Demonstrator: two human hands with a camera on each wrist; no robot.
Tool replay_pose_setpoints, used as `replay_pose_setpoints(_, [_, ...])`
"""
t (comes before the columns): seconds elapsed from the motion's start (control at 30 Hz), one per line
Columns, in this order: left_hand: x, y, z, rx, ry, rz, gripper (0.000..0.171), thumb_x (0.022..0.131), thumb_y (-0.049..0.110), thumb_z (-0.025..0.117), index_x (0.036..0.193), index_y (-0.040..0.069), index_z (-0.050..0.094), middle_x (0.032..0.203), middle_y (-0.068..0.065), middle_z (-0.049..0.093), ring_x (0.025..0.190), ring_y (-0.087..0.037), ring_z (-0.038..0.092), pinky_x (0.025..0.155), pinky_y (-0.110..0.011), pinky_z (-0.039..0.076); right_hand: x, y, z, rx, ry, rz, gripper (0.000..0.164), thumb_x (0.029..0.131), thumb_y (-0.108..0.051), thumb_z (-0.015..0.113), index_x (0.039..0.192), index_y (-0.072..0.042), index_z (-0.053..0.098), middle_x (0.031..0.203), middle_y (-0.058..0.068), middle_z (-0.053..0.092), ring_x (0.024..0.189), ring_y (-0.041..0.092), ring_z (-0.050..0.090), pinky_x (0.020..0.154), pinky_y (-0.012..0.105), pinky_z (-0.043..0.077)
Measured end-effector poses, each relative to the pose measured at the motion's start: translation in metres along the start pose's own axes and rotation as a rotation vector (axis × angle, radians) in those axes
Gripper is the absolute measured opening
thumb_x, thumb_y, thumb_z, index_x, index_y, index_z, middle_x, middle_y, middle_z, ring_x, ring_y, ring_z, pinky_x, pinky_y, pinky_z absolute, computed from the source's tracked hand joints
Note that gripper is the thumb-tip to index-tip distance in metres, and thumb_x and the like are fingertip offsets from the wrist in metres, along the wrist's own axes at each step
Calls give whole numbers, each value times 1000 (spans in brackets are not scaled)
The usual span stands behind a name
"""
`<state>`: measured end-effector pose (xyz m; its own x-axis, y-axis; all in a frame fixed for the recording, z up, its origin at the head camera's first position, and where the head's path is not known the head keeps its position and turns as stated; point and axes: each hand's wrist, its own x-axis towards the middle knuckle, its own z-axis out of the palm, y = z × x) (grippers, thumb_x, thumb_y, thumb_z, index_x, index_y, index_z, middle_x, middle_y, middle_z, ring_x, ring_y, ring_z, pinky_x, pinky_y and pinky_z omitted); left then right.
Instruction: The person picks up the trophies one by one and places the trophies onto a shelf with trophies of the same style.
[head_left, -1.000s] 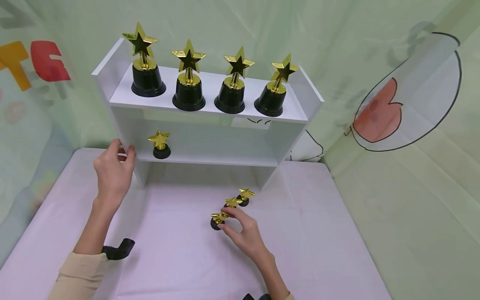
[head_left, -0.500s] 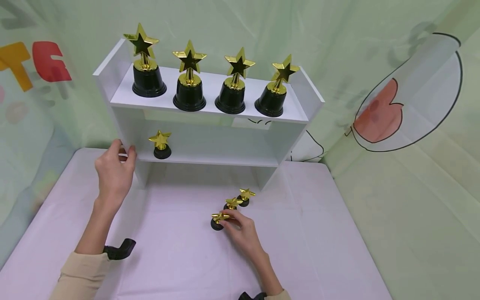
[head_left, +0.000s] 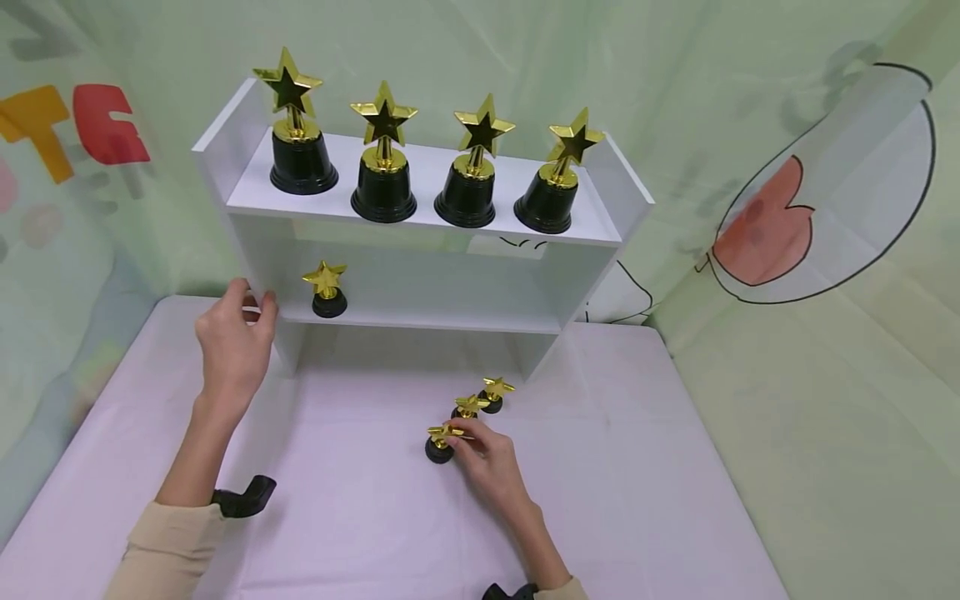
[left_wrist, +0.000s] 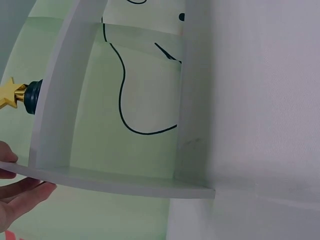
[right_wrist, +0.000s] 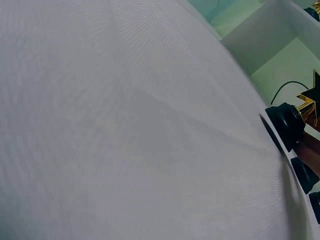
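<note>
My left hand [head_left: 237, 346] grips the left side panel of a white two-tier shelf [head_left: 420, 321]; in the left wrist view its fingers [left_wrist: 32, 197] and thumb lie on opposite faces of the panel. My right hand [head_left: 491, 467] pinches the gold star of a small trophy [head_left: 438, 450], whose black base stands upright on the cloth in the right wrist view. Just behind it are a second small trophy [head_left: 470, 404] and a third small trophy [head_left: 496, 392]. Another small trophy [head_left: 328, 300] stands at the left of the shelf's middle board.
Several larger star trophies [head_left: 384, 187] stand in a row on the shelf's top board. A white cloth [head_left: 360, 533] covers the table. Behind hangs a pale green curtain [head_left: 750, 433] with printed drawings and letters.
The right thumb and fingers have closed in on the small trophy's star. The left hand keeps its place on the shelf panel. The head view has shifted slightly.
</note>
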<state>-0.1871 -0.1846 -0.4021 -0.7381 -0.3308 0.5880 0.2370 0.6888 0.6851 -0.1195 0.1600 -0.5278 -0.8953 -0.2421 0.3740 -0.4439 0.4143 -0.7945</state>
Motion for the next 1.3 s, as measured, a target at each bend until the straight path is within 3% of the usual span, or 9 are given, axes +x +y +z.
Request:
replay_pose_setpoints(0.13, [0,0,1,12,-1,7,17,100,7,61,101,-10,62,91,-30,72,74,-44,72,69,-3,41,2,-2,-3,-28,-2,-60,21,93,-1,73,113,-4,73,106,11,78,94,26,76,82,28,62])
replay_pose_setpoints(0.23, [0,0,1,14,-6,3,18,101,8,60,101,-10,62,92,-30,72,75,-44,72,69,-29,59,5,-6,-5,-29,9,-137,20,92,3,72,112,0,72,103,14,77,91,29,77,80,28,62])
replay_pose_setpoints(0.3, [0,0,1,16,-9,0,18,101,8,60,102,-10,62,92,-30,72,75,-44,72,70,-49,59,8,-11,-6,-23,14,-160,21,91,4,72,112,0,71,103,14,77,90,29,77,80,27,62])
replay_pose_setpoints(0.37, [0,-1,1,16,-12,-4,19,101,8,60,103,-10,62,93,-30,72,76,-44,72,71,-54,58,12,-16,-8,-14,15,-171,21,91,4,73,112,0,71,104,14,77,90,28,77,81,27,62])
replay_pose_setpoints(0.8, [0,-2,2,7,-9,1,17,101,6,60,102,-11,62,92,-30,72,76,-44,72,71,-55,59,48,-61,-25,-54,12,-243,23,93,0,72,116,-2,71,107,13,76,92,26,76,80,31,63])
replay_pose_setpoints(0.9, [0,-2,2,14,-7,2,16,100,6,60,101,-10,62,91,-29,73,75,-43,73,70,-47,60,58,-70,-27,-56,15,-257,23,92,0,73,116,-1,71,108,14,76,93,27,76,80,30,63])
replay_pose_setpoints(1.07, [1,-2,1,6,-3,1,16,100,7,61,99,-10,62,91,-30,73,74,-44,72,68,-3,44,75,-80,-26,-58,16,-293,24,93,0,73,117,0,70,108,15,76,93,27,77,79,31,63])
replay_pose_setpoints(1.13, [1,-2,1,2,2,2,16,100,6,61,99,-10,62,91,-30,73,74,-44,72,67,3,36,82,-82,-25,-58,17,-302,24,93,-1,72,117,0,69,109,15,76,94,27,77,80,32,63])
replay_pose_setpoints(1.3, [1,-1,1,5,7,12,15,99,6,62,98,-10,62,89,-29,73,74,-43,73,66,-7,43,97,-89,-25,-41,32,-309,24,93,-1,72,117,0,69,110,15,76,95,27,76,80,34,63])
